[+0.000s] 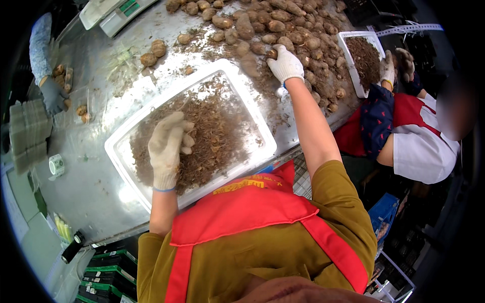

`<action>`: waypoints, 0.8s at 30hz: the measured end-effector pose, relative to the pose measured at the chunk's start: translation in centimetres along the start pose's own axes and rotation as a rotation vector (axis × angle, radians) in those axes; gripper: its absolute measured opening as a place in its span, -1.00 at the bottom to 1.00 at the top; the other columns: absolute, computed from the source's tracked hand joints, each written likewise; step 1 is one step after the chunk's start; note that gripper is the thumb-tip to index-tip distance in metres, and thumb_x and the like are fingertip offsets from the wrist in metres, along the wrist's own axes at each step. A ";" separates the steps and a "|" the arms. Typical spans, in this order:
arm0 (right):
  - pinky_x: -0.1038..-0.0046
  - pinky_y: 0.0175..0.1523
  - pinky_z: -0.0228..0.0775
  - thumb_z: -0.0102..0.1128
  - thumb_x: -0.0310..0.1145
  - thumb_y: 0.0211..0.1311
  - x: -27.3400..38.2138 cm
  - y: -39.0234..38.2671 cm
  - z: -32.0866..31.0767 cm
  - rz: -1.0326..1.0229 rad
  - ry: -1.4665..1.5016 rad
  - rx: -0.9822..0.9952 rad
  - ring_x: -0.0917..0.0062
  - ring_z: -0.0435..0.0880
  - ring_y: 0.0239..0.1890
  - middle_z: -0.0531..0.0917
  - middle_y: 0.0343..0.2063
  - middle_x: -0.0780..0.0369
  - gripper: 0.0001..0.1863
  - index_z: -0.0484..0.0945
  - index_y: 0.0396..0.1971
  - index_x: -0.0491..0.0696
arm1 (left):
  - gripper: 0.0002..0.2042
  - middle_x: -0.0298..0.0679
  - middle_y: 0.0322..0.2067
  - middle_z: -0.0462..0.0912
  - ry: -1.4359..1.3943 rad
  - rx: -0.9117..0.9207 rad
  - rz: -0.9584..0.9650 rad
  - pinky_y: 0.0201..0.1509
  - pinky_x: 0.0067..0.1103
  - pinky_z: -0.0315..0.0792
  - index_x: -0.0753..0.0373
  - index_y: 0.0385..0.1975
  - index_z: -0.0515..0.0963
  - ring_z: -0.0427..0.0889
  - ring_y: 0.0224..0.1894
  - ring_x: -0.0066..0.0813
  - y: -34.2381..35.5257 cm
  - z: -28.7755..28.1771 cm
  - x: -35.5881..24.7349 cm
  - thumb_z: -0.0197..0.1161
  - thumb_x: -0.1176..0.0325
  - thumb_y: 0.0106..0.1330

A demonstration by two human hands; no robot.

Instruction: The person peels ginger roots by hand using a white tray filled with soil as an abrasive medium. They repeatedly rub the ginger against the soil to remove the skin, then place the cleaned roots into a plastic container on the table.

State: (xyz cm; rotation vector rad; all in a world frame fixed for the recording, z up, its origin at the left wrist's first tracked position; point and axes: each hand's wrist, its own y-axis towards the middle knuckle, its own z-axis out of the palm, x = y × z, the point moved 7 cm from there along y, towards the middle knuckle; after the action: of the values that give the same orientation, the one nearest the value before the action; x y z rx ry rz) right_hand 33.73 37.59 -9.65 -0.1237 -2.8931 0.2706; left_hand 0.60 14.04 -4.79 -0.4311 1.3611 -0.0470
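My left hand (pixel 169 149), in a pale knitted glove, hovers over a white plastic tray (pixel 118 146) that holds brown fibrous peelings (pixel 212 139). Its fingers are bent and apart, with nothing visible in them. Reaching forward to the heap of taros (pixel 303 38), my gloved right hand (pixel 286 65) has thumb and fingers closed around a small brown taro (pixel 272 53) at the heap's near edge. The palm side of this hand is hidden.
At right, a co-worker's gloved hands (pixel 396 65) are beside another white tray (pixel 348 60) of peelings. Another person's dark-gloved hand (pixel 53 96) is at far left, near stacked clear containers (pixel 30 131). A scale (pixel 118 15) and a tape roll (pixel 56 164) sit on the metal table (pixel 96 202).
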 end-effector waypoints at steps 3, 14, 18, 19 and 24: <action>0.20 0.11 0.55 0.23 -0.11 0.21 -0.2 -1.2 -1.0 -0.163 0.198 -0.149 0.20 0.76 -0.08 0.73 -0.11 -0.03 -0.38 0.49 0.25 -0.05 | -0.65 -0.08 -0.17 0.72 -0.027 0.004 0.018 -0.34 -0.61 0.64 0.44 0.16 0.49 0.69 -0.35 -0.50 -0.3 0.0 0.4 0.20 0.39 0.47; 0.28 0.07 0.60 0.04 -0.18 0.46 1.6 -12.0 1.9 -0.086 2.015 0.650 0.29 0.69 0.01 0.64 0.05 0.03 -0.46 0.41 0.25 -0.28 | -0.74 -0.07 -0.17 0.72 -0.113 0.098 -0.038 -0.21 -0.54 0.64 0.45 0.08 0.52 0.69 -0.31 -0.46 -1.2 1.1 1.8 0.08 0.44 0.52; 0.29 0.11 0.59 0.05 -0.16 0.41 6.5 -16.0 0.5 -0.208 1.945 0.761 0.29 0.68 0.08 0.62 0.12 0.02 -0.33 0.29 0.35 -0.32 | -0.76 -0.13 -0.21 0.73 -0.064 0.167 -0.019 -0.19 -0.56 0.63 0.41 -0.03 0.58 0.69 -0.31 -0.47 -1.8 2.5 1.7 0.12 0.35 0.54; 0.30 0.13 0.59 0.06 -0.16 0.40 7.3 -16.7 0.3 -0.226 1.926 0.776 0.29 0.67 0.10 0.61 0.13 0.01 -0.32 0.27 0.36 -0.33 | -0.74 -0.16 -0.21 0.73 -0.026 0.186 0.004 -0.18 -0.57 0.62 0.40 -0.06 0.60 0.69 -0.30 -0.48 -2.1 2.7 1.4 0.14 0.30 0.54; 0.31 0.24 0.50 0.02 -0.27 0.36 10.0 -19.5 0.7 -0.350 1.887 0.983 0.33 0.62 0.17 0.58 0.18 0.02 -0.39 0.33 0.32 -0.32 | -0.63 -0.13 -0.05 0.69 0.011 0.253 -0.024 -0.02 -0.55 0.60 0.38 0.19 0.48 0.67 -0.11 -0.46 -2.7 3.7 1.5 0.20 0.32 0.48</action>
State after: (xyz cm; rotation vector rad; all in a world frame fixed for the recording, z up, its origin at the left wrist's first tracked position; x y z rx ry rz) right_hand 22.68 19.37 -4.38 0.2038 -0.7310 0.8251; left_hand 5.08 12.11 -4.78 -0.2346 1.3406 -0.2397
